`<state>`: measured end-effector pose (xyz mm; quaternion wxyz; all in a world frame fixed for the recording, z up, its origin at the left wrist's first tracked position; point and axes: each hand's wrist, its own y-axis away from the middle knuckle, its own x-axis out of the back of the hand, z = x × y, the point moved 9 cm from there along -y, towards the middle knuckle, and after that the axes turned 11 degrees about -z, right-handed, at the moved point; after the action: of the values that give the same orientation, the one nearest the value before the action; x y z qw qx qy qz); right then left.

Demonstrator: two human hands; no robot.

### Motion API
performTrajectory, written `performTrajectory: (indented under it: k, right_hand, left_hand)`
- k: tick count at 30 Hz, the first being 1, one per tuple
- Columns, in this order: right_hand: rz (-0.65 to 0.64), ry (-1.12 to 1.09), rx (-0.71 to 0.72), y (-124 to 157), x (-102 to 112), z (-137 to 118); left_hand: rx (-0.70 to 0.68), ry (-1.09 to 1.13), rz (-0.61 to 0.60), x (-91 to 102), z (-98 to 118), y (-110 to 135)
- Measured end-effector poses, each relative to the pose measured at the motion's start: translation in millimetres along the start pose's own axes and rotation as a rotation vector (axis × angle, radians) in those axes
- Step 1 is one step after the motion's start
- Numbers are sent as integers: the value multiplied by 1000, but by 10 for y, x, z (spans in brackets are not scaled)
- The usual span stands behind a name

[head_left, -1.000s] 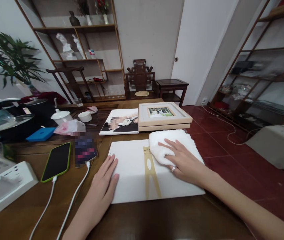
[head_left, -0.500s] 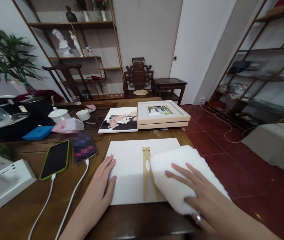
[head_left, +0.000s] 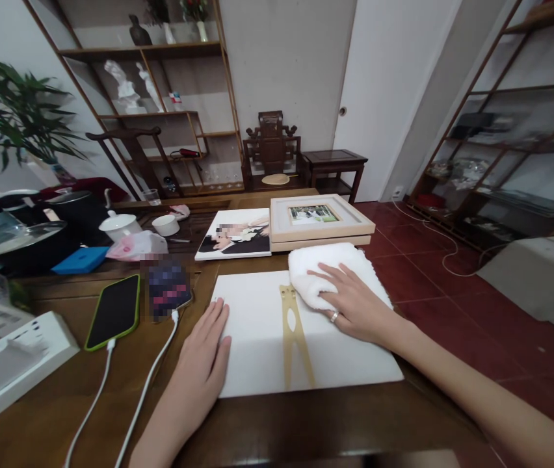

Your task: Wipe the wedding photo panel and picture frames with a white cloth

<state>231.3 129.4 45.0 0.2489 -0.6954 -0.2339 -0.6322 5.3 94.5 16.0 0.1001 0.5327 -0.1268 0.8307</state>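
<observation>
A white board (head_left: 252,351) lies flat on the wooden table in front of me, a gold two-legged stand (head_left: 290,335) fixed on its upward face. My left hand (head_left: 206,348) rests open along the board's left edge, fingers flat and extended. A fluffy white cloth (head_left: 359,260) covers the far right corner of the board. Pressed down on that cloth is my right hand (head_left: 348,302), its fingers spread over the top and a fold bunched by the thumb; a ring shows on one finger.
Beyond the board lie a photo panel (head_left: 233,235) and stacked wooden picture frames (head_left: 323,224). To the left are a green-cased phone (head_left: 114,312), a second phone (head_left: 168,286), charging cables and a white box (head_left: 28,364). Red floor tiles (head_left: 433,292) lie past the table's right edge.
My right hand has slid the cloth away from me and slightly left, from the near right part to the far right corner. The left hand stays on the board's edge.
</observation>
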Motion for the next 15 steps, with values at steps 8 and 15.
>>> performTrajectory:
  k: [8, 15]
  right_hand:
    - [-54, 4, 39, 590, -79, -583]
    - [31, -80, 109, 824, -10, -616]
  left_hand:
    - [-4, 12, -64, -43, 9, -3]
    - [2, 31, -73, -38, -18, 12]
